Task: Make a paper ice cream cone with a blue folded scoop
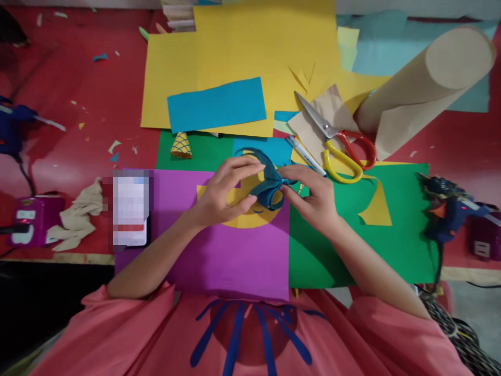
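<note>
A dark blue looped piece of paper [270,184], pinched narrow near its middle like a bow, is held up above a round yellow paper piece [242,222]. My right hand [311,196] grips its narrow part between thumb and fingers. On the other side, my left hand [225,190] has thumb and fingers apart, their tips close to the blue loops; whether they touch is unclear. Beneath lie a purple sheet [227,261] and a green sheet [352,250]. A white pen [307,155] and red-and-yellow-handled scissors [332,136] lie just beyond my right hand.
A blue paper strip [217,107] rests on yellow sheets [266,42], with a small patterned yellow cone [181,146] nearby. Back right stands a brown paper roll [415,83]. A phone [131,209] lies left. Blue glue guns [450,216] are at both sides.
</note>
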A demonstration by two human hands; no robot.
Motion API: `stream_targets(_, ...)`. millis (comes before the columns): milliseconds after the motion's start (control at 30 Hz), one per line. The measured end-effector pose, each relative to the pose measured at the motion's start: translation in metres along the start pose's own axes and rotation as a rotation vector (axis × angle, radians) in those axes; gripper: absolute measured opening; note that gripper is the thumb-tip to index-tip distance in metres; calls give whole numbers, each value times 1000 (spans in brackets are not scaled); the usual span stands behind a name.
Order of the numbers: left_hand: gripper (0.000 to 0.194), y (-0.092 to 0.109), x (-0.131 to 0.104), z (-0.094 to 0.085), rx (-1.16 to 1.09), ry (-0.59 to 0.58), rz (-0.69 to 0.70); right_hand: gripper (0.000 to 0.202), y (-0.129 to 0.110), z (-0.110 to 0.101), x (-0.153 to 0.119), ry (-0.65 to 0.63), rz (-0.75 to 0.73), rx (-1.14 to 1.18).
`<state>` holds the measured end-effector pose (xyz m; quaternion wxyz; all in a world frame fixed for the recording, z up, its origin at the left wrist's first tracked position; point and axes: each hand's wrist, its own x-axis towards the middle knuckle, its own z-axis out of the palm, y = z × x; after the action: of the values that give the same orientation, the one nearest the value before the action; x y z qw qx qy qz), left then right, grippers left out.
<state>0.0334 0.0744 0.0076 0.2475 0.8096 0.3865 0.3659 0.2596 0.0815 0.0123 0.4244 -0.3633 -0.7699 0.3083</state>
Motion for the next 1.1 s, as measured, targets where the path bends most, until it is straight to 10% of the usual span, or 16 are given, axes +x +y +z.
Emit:
stream_targets(633,8,12,12,4,12,74,30,21,-1,15,-2,-6,-112,-68)
stream_targets(933,8,21,9,11,92,160,48,18,-2,20,-2,41,-118,-142)
stream_targets(1100,31,10,8,-16,13,142,-48,22,0,6,5,63,-126,-155)
